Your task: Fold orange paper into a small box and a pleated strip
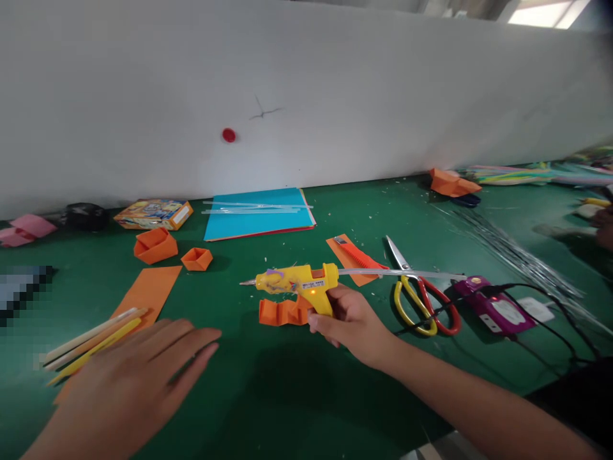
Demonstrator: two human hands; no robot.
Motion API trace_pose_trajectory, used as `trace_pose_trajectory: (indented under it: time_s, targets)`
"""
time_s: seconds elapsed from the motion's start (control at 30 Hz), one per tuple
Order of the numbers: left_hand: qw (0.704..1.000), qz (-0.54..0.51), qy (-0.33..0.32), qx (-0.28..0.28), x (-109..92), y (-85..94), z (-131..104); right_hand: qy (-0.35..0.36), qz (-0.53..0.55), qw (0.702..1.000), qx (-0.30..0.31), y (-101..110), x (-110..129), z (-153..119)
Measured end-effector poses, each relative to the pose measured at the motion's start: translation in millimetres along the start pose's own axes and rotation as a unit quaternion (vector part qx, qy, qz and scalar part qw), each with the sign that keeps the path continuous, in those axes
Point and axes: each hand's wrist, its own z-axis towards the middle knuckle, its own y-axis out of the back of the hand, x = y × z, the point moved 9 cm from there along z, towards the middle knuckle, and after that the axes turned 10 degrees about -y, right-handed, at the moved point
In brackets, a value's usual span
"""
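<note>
A yellow glue gun [297, 281] is gripped by its handle in my right hand [357, 322], its nozzle pointing left and a clear glue stick [412, 273] sticking out of its back. Just below the gun lies a folded orange paper strip [278, 312], partly hidden by the gun and my fingers. My left hand [138, 370] hovers palm down at the lower left, fingers stretched out and holding nothing visible. Close to it are several thin sticks or pencils, one a yellow pencil [103, 345], on an orange paper strip [153, 287].
Scissors [412, 281], an orange cutter knife [359, 252] and a purple power socket [498, 306] with black cords lie right. Behind are blue paper sheets [263, 223] with glue sticks, a small box [154, 214] and folded orange paper pieces [156, 246]. Wires [517, 249] spread at right; a white partition [306, 96] stands behind.
</note>
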Motion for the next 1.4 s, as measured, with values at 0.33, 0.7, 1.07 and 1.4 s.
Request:
trace_pose_trajectory:
  time_s: [0.33,0.7,1.07,1.4]
  targets:
    - [0.978,0.09,-0.148,-0.115,-54.1,6.2,78.6,0.004,0.009,1.0,0.02,-5.4,3.8,-3.8]
    - [0.972,0.083,-0.165,-0.142,-55.7,3.8,74.9,0.004,0.016,1.0,0.022,-7.1,3.2,-2.1]
    - [0.98,0.088,-0.103,-0.143,-47.0,6.6,80.7,-0.003,0.002,1.0,0.017,-6.1,1.7,-2.0]
    - [0.991,0.037,-0.064,-0.114,-28.9,15.0,76.5,-0.009,-0.014,1.0,0.013,-4.1,0.8,-2.9]
